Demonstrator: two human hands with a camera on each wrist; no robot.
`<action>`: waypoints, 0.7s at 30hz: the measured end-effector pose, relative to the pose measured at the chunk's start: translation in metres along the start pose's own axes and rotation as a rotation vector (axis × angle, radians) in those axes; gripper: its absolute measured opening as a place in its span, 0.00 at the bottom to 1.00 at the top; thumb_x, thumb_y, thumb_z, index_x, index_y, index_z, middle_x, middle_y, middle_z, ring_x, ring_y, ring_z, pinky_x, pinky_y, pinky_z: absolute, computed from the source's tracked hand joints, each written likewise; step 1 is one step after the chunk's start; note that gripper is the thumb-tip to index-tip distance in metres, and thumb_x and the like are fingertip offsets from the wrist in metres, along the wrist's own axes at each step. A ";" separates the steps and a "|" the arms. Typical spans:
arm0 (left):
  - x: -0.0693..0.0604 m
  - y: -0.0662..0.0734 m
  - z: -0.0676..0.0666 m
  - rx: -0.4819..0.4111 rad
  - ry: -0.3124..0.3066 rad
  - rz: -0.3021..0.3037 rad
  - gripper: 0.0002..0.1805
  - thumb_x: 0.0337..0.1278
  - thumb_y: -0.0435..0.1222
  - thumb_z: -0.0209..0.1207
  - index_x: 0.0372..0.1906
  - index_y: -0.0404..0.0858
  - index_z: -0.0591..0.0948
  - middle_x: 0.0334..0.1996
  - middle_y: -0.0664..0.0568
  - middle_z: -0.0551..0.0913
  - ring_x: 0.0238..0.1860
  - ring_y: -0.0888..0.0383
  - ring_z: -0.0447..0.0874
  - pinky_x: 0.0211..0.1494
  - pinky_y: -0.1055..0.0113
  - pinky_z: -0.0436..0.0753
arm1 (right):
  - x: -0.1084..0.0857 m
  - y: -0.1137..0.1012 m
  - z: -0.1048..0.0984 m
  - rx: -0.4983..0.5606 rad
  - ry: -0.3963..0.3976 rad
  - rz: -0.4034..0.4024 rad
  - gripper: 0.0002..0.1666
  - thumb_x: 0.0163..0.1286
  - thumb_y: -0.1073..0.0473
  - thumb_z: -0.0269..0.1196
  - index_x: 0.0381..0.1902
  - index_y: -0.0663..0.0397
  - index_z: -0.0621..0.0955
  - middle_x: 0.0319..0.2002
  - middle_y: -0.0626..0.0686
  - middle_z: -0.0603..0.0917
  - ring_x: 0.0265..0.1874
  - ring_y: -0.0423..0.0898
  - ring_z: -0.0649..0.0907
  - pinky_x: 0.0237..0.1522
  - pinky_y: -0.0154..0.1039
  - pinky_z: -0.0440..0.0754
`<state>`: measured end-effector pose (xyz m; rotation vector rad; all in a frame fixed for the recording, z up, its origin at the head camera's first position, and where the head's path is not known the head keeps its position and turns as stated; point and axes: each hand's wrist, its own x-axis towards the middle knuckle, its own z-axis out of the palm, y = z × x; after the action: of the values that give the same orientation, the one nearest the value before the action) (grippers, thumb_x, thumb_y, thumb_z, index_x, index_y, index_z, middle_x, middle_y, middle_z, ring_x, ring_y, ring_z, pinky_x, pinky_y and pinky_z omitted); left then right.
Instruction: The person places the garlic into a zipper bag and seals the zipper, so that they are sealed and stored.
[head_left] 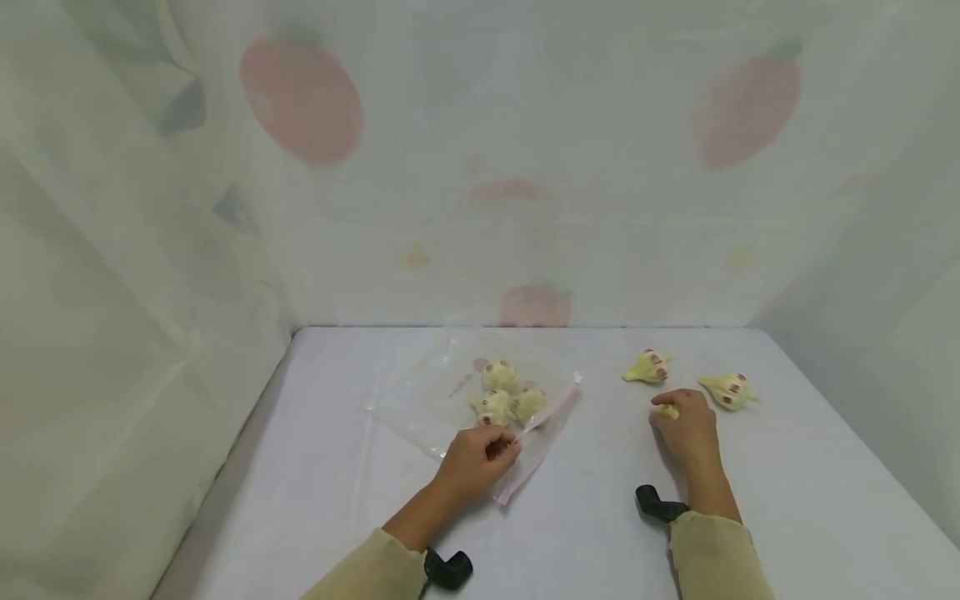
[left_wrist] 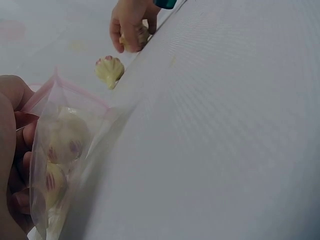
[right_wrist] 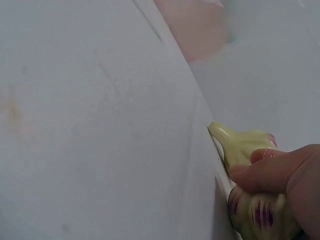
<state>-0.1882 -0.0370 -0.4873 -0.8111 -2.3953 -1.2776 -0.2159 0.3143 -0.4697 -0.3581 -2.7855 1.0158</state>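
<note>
Two sleeves, the left and the right, lie nearest in the head view, each with a black device at the wrist, one by the left arm and one by the right. The left hand, fingers curled, pinches the clear bag near its pink edge. The bag lies on the white surface with three garlic bulbs close together inside. Well to the right, the right hand grips a held bulb, of which only a pale yellow bit shows. A loose bulb lies just beyond that hand, and another bulb just to its right. Behind stands a pale fabric wall printed with blurred red fruit.

From the left wrist, the left hand is closest, its curled fingers partly seen through the bag's film. Bulbs with reddish marks show inside, below the pink edge. Farther off, a bulb lies on the surface near the right hand, whose fingers are around one more.

From the right wrist, the right thumb lies across the place where two bulbs meet, one with its stem outward, the other with purple streaks; which is gripped is hard to tell here.
</note>
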 end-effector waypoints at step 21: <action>0.000 -0.001 0.001 -0.017 -0.002 -0.025 0.03 0.56 0.35 0.66 0.29 0.46 0.84 0.20 0.64 0.75 0.22 0.70 0.68 0.27 0.75 0.73 | -0.005 -0.011 0.013 0.135 -0.089 -0.186 0.25 0.73 0.43 0.57 0.45 0.60 0.85 0.56 0.59 0.77 0.60 0.60 0.74 0.62 0.60 0.67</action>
<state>-0.1890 -0.0364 -0.4888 -0.7905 -2.4067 -1.3087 -0.2160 0.2968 -0.4730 -0.0358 -2.7431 1.1914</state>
